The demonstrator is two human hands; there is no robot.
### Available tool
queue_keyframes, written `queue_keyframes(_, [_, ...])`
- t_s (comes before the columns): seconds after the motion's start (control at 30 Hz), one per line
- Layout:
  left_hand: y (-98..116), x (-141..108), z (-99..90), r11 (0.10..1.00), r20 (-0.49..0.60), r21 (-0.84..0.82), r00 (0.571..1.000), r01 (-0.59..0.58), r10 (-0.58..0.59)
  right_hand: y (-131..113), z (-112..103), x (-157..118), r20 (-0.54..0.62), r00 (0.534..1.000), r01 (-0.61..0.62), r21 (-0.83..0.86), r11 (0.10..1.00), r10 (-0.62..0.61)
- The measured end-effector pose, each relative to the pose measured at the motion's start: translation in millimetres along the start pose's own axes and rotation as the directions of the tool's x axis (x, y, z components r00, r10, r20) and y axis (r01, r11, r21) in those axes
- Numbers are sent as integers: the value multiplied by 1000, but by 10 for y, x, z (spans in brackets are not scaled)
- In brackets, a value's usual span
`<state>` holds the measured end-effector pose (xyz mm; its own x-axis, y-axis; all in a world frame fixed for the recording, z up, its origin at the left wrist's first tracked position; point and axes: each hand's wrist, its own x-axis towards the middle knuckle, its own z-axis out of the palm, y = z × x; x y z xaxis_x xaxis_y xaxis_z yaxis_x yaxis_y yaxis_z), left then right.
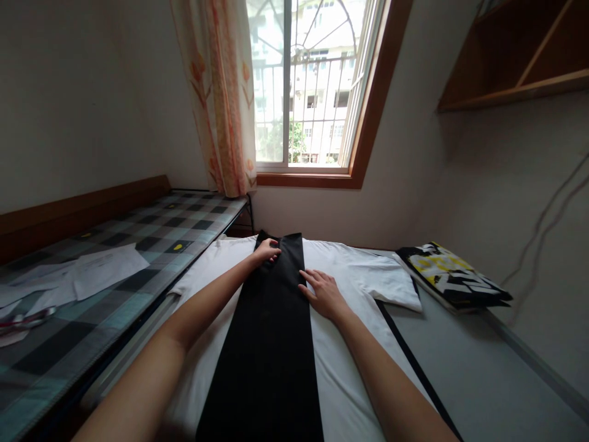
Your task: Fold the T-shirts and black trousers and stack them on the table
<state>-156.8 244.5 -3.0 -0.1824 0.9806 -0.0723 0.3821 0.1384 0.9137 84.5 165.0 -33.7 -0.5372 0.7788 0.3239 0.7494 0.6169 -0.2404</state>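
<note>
A pair of black trousers, folded lengthwise into a long strip, lies over a spread white T-shirt. Near the far end of the trousers, my left hand has its fingers curled against the black cloth. Any fabric pinched between those fingers is too small to make out clearly. My right hand rests flat with fingers apart, its fingertips at the trousers' right edge and its palm over the T-shirt. The near ends of both garments run out of view at the bottom.
Beneath the T-shirt is a grey table, with a folded black, white and yellow garment at its back right. Left stands a bed with a checked cover and papers. A curtain hangs beside the window; a wooden shelf juts out upper right.
</note>
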Motion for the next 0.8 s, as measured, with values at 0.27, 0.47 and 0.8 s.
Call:
queue_keyframes(0.27, [-142,-1034,-295,992,334,-79,940,100,-68,-20,-7,21,-38,999,-7,-22,1000,6])
queue_keyframes(0.47, [-225,-1848,-408,960,430,-180,895,213,-118,-105,-29,9,-25,1000,-18,-115,993,15])
queue_keyframes(0.8, [-309,-2740,-307,962,335,-229,940,146,-63,-443,-121,-350,63,996,-63,-70,996,67])
